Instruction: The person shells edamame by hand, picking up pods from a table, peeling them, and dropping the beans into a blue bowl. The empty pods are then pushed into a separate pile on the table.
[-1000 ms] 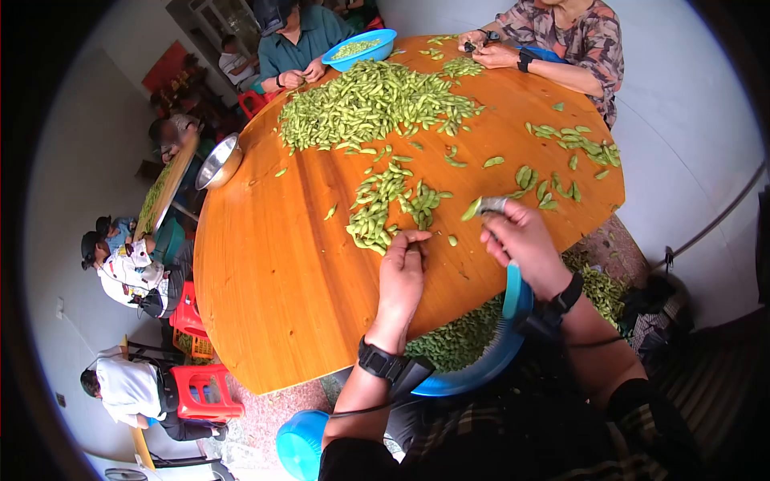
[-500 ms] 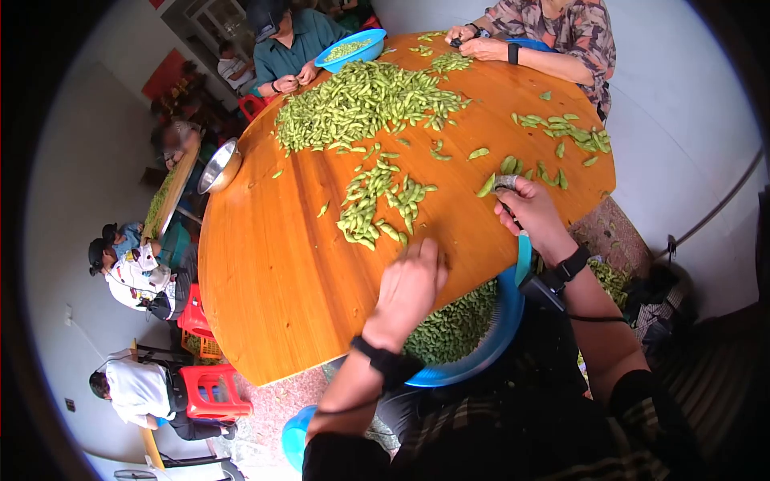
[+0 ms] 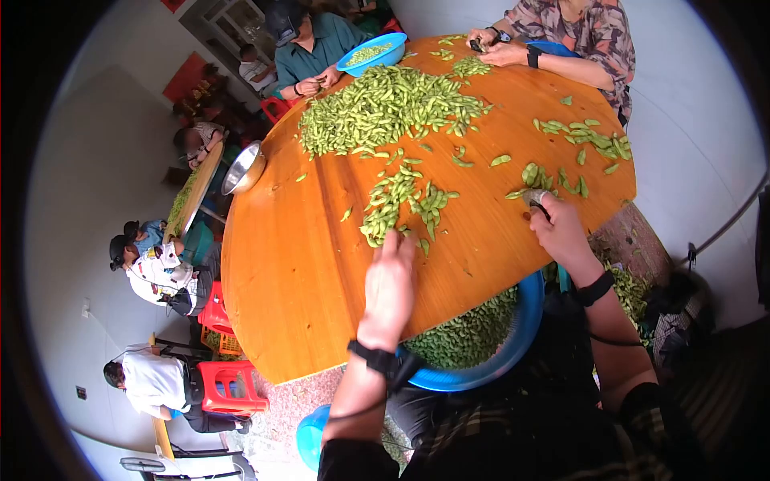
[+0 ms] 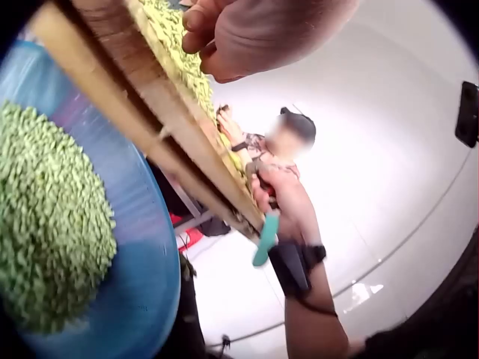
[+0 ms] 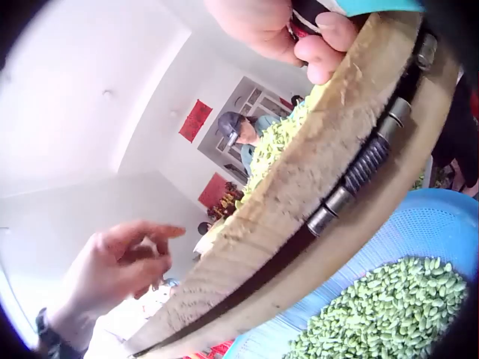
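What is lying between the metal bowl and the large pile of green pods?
Only bare wooden tabletop lies between the metal bowl and the large pile, seen in the head view.

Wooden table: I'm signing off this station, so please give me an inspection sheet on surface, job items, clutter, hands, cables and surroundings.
Surface: wooden table, partly covered by pods.
Job items: large pile of green soybean pods, with a smaller heap nearer; shelled beans in a blue basin below the near edge.
Clutter: metal bowl at the left edge; loose pods at the right.
Hands: left hand at the smaller heap; right hand grips a teal-ended tool.
Cables: dark cable by the right-hand wall.
Surroundings: seated people; red stool.
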A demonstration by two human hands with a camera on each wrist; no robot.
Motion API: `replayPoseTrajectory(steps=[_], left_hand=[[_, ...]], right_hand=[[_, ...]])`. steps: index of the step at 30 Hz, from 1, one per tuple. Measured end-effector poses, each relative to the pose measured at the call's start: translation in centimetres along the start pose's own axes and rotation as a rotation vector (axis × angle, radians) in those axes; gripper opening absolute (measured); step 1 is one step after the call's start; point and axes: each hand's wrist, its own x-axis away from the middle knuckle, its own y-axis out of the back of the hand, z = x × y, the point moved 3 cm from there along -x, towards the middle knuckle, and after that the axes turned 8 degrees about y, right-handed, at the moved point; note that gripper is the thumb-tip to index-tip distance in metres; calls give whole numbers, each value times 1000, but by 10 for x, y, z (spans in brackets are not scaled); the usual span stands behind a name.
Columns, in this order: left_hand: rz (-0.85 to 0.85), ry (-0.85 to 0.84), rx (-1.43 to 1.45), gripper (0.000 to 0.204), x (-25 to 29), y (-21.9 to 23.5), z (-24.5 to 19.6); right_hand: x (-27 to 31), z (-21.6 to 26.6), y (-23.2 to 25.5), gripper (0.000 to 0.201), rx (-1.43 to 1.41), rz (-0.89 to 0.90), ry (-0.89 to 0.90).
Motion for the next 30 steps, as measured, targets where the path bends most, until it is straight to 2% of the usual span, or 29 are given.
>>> replayPoseTrajectory(steps=[1, 2, 3, 5, 7, 9, 11, 12, 15, 16, 17, 20, 24, 26, 30], left_hand=[[-34, -21, -58, 30, -13, -11, 14], [-36, -22, -59, 30, -22, -16, 22], [8, -50, -7, 29, -30, -17, 23], [52, -84, 46, 28, -34, -21, 22], [95, -10, 159, 24, -29, -16, 14], [87, -55, 333, 18, -18, -18, -1], [264, 208, 646, 16, -5, -21, -21], [342, 313, 785, 24, 0, -30, -22], [282, 257, 870, 32, 8, -40, -24], [282, 199, 818, 40, 9, -43, -22], [283, 203, 823, 40, 12, -45, -22], [128, 55, 645, 46, 12, -36, -37], [67, 38, 620, 46, 12, -41, -36], [124, 103, 679, 44, 14, -45, -32], [151, 123, 759, 41, 16, -53, -26]], right_hand=[[0, 3, 1, 18, -1, 0, 4], [1, 5, 3, 19, -95, 24, -78], [2, 7, 5, 20, -186, 46, -159], [3, 18, 5, 22, -221, 65, -167], [7, 32, -1, 23, -255, 77, -186], [13, 52, -20, 25, -502, 263, -179], [14, 67, -38, 26, -572, 414, -283], [15, 74, -43, 14, -614, 411, -269], [17, 80, -48, 12, -639, 433, -313], [18, 80, -49, 11, -638, 435, -319], [20, 77, -53, 11, -635, 438, -323], [24, 70, -58, 12, -622, 443, -293], [26, 76, -55, 11, -646, 437, -296], [27, 77, -57, 11, -662, 417, -308], [27, 76, -61, 10, -699, 390, -363]])
